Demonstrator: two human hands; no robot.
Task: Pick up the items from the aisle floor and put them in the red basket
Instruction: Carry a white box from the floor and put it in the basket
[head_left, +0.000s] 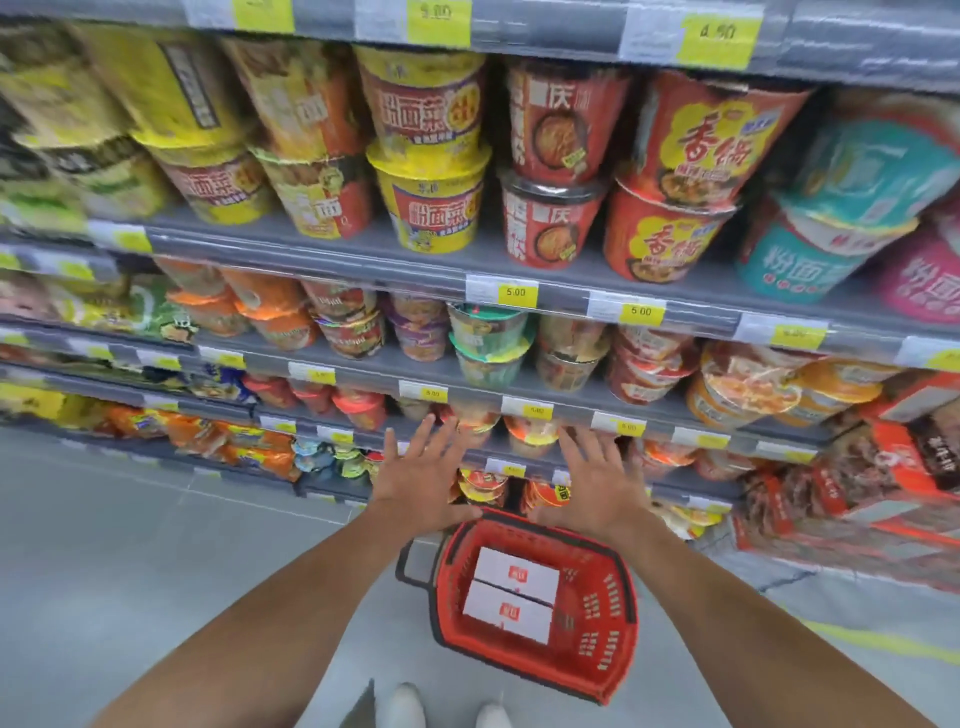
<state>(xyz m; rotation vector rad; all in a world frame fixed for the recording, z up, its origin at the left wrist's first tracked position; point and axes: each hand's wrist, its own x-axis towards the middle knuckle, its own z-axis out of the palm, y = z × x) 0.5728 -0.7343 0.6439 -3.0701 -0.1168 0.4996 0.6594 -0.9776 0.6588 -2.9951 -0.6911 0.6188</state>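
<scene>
A red plastic basket (605, 613) stands on the grey aisle floor in front of my feet. Two white boxes (511, 592) with small red logos lie flat inside it, side by side. My left hand (423, 475) and my right hand (592, 480) are stretched out in front of me above the basket's far rim, palms down and fingers spread. Neither hand holds or touches anything. The basket's dark handle (410, 564) hangs down on its left side.
Shelves (467, 270) packed with instant noodle cups and yellow price tags fill the view ahead. Stacked red cartons (852, 483) sit low on the right. Grey floor (156, 561) stretches to the left of the basket. My white shoes (410, 706) show at the bottom.
</scene>
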